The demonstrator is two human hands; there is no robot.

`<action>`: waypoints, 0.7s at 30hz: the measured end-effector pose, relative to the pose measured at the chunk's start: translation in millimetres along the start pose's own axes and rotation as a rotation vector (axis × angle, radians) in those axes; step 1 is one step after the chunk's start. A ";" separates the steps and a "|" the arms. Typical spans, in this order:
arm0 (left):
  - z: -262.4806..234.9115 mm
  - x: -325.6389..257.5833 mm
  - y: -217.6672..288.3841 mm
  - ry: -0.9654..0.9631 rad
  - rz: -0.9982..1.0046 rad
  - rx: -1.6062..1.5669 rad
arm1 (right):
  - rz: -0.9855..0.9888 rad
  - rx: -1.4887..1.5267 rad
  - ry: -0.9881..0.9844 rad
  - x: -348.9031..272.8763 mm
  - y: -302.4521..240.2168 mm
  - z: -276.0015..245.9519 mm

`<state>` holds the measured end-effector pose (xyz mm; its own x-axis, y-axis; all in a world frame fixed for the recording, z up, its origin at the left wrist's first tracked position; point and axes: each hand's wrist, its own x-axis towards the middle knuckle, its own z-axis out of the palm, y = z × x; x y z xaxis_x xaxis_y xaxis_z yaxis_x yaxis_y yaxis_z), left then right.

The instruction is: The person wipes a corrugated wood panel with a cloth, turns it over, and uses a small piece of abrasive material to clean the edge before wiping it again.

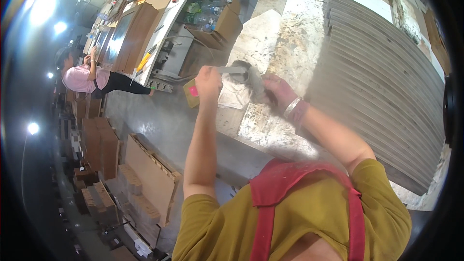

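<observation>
Head view, looking down over a workbench with a pale, stained and speckled top. Left hand is raised over the near edge of the bench, fingers curled tight around the handle of a flat metal scraper; the blade runs out toward the right hand. Right hand, with a bracelet at the wrist, is closed around a grey, grimy rag that meets the scraper's blade; whether the rag wraps the blade cannot be told. Both sit just above a crumpled pale cloth lying on the bench edge.

On the bench, right of the hands, a large stack of thin grey strips lies fanned in overlapping rows, reaching to the far end. A small tan block with a pink patch shows at the bench edge beside the left hand.

Room: grey concrete floor left of the bench. Beyond it, a second long bench carries tools, with cardboard boxes and bottles beneath. Another person in a pink top bends at that far bench. Stacks of brown wooden boards stand on the floor further left
</observation>
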<state>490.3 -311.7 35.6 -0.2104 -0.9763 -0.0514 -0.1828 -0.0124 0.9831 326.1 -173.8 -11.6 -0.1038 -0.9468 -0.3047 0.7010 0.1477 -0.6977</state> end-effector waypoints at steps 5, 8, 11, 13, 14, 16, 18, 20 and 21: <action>-16.8 -0.7 -2.2 -0.036 -0.095 -0.232 | 0.090 0.277 -0.156 -1.2 -8.9 3.4; -16.2 -3.1 -8.2 -0.043 -0.128 -0.399 | 0.186 0.512 -0.247 8.0 -6.3 -1.5; -11.1 -20.2 -2.5 0.000 -0.092 -0.402 | 0.279 0.644 -0.218 -3.0 -15.0 9.5; -5.3 -37.9 5.5 0.018 -0.009 -0.339 | 0.361 0.741 -0.273 -3.3 -16.8 9.6; -1.0 -47.7 9.9 0.020 0.098 -0.157 | 0.400 0.790 -0.300 -2.6 -17.6 8.8; 3.4 -66.7 16.6 0.027 0.314 0.209 | 0.418 0.878 -0.359 1.0 -18.4 7.4; -2.3 -78.5 14.1 -0.096 0.728 0.553 | 0.423 0.935 -0.432 3.5 -21.5 8.3; -9.8 -87.7 14.2 -0.175 1.051 0.890 | 0.429 0.956 -0.515 1.7 -26.9 13.3; -14.2 -89.6 17.9 -0.198 1.074 0.926 | 0.406 0.904 -0.465 -1.5 -29.0 13.5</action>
<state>519.5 -227.5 60.3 -0.7598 -0.3750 0.5312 -0.3849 0.9178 0.0975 315.5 -180.5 17.8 0.3957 -0.9184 0.0024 0.9014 0.3889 0.1906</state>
